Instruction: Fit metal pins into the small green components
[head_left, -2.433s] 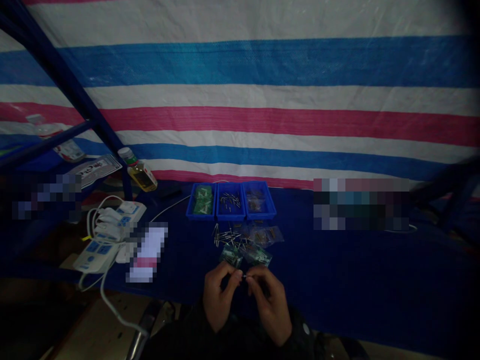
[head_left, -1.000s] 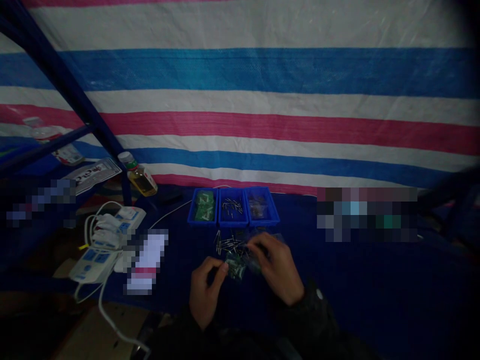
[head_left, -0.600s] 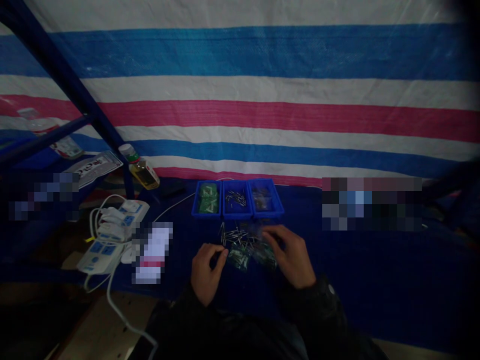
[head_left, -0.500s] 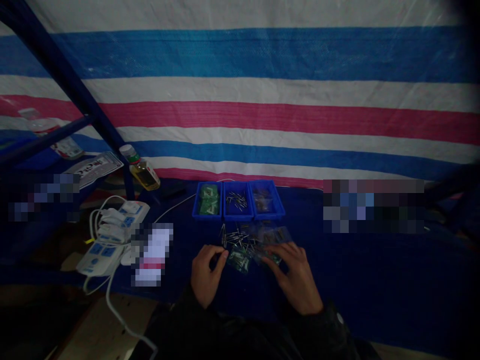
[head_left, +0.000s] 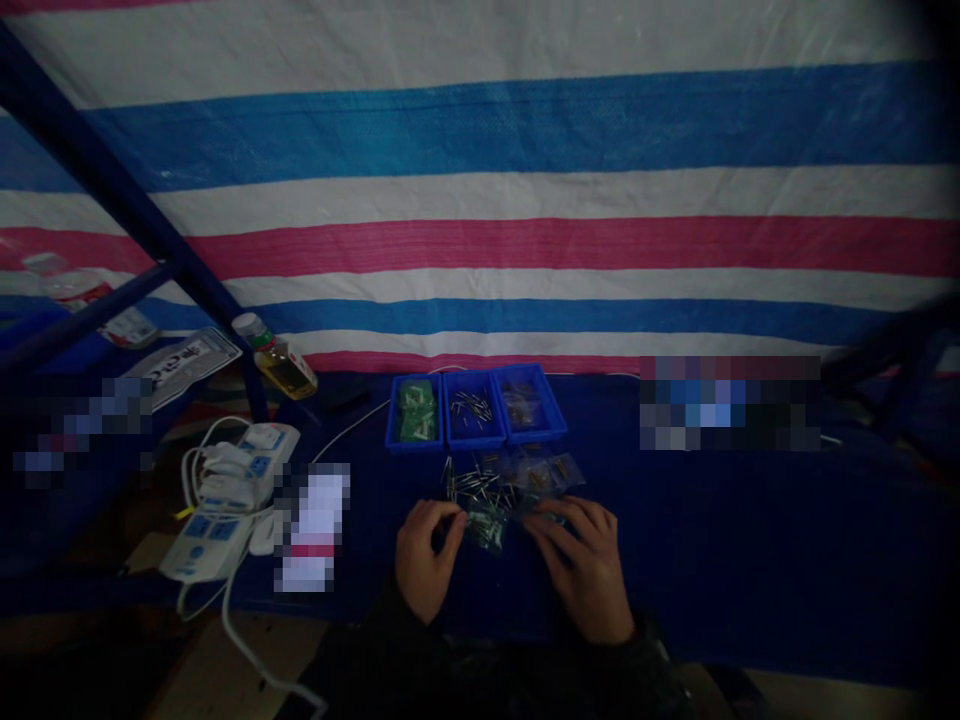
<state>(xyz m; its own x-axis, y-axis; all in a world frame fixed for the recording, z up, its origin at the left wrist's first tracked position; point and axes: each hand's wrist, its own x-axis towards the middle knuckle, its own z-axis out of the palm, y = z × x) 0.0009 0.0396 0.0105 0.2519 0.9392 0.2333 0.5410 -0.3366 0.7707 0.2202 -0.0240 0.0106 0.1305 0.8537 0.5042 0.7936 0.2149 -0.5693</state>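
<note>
My left hand (head_left: 429,555) is pinched, thumb against forefinger, at the left edge of a small clear plastic bag (head_left: 486,527) with green print and thin metal pieces visible in it. On the other side, my right hand (head_left: 589,565) bends its fingers over another greenish plastic bag (head_left: 553,517), mostly hidden beneath them. Just beyond the hands lies a loose heap of thin metal pins or screws (head_left: 476,485). Clear bags with brownish pieces (head_left: 551,472) lie right of that heap.
Behind the heap stand three blue bins: one with green packets (head_left: 418,412), one with metal pins (head_left: 470,408), one with brownish bagged pieces (head_left: 521,402). Left are a power strip (head_left: 232,500) with cables, a blurred-out phone-like object (head_left: 315,525) and a bottle (head_left: 281,365). Striped sheeting (head_left: 525,250) hangs behind.
The view has shifted slightly. My left hand has moved a little right, and my right hand's fingers have drawn closer over the plastic. The bag between them has barely moved.
</note>
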